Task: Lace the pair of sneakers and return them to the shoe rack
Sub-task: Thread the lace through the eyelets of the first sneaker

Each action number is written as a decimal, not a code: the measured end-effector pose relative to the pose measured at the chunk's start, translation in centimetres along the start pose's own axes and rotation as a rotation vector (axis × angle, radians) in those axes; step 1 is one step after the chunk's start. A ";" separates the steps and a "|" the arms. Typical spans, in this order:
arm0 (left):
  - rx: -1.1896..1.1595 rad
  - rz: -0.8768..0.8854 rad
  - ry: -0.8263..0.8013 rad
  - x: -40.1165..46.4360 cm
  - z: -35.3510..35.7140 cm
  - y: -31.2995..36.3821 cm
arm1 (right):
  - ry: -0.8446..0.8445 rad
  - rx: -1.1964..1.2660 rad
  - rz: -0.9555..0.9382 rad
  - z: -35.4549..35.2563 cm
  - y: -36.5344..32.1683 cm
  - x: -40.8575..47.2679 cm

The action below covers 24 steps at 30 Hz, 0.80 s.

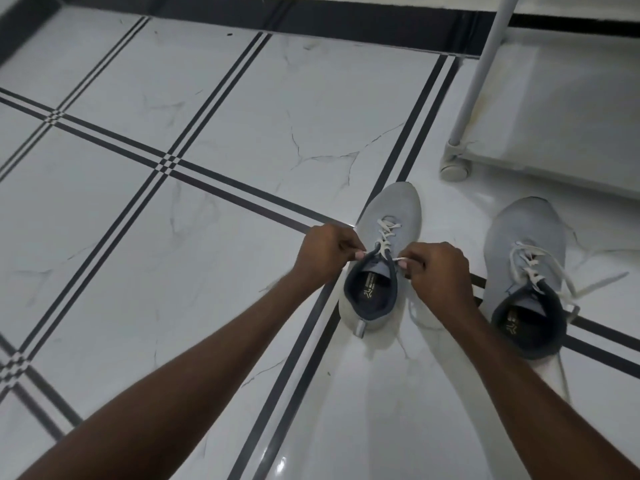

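Two light grey sneakers with dark collars stand on the tiled floor, toes pointing away from me. The left sneaker (388,216) has white lace (386,233) crossed through its eyelets. My left hand (323,252) pinches one lace end at the collar's left side. My right hand (438,268) pinches the other end at the collar's right side. The right sneaker (523,233) stands apart to the right, laced, with its loose white lace ends (571,282) trailing over its side onto the floor.
A white shoe rack (571,109) on small wheels stands at the upper right, its post and a caster (455,168) close to the sneakers' toes. White marble-look floor tiles (173,237) with dark stripes stretch to the left. A dark skirting band runs along the far wall.
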<state>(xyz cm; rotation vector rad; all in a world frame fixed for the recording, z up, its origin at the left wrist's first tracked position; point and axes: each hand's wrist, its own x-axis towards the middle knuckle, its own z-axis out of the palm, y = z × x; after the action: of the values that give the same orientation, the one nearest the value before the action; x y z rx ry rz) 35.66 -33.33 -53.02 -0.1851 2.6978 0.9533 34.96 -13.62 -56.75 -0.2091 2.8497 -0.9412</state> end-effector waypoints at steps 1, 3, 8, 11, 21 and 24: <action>0.017 0.000 0.014 0.0 0.0 0.0 | 0.005 -0.009 0.003 0.0 0.3 -0.1; 0.115 0.002 0.029 -0.3 0.3 -0.8 | -0.004 -0.073 0.056 -0.2 1.3 -0.5; 0.305 -0.012 0.000 -0.5 0.6 -2.9 | -0.083 -0.151 0.168 -0.1 2.1 -1.9; 0.246 0.036 0.074 -0.4 0.5 -3.1 | -0.059 -0.151 0.141 -0.3 1.8 -1.5; -0.629 -0.619 0.054 -0.8 1.8 -1.8 | -0.046 0.433 0.708 1.1 -1.7 -1.6; -0.880 -0.544 0.154 0.7 1.0 -0.4 | -0.115 0.832 0.905 0.8 -2.1 0.9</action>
<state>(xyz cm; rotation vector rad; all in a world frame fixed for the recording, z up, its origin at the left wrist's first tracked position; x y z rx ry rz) 35.32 -33.06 -54.17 -1.1156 1.9489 1.8728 34.41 -15.92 -56.17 0.9553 1.8233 -1.5975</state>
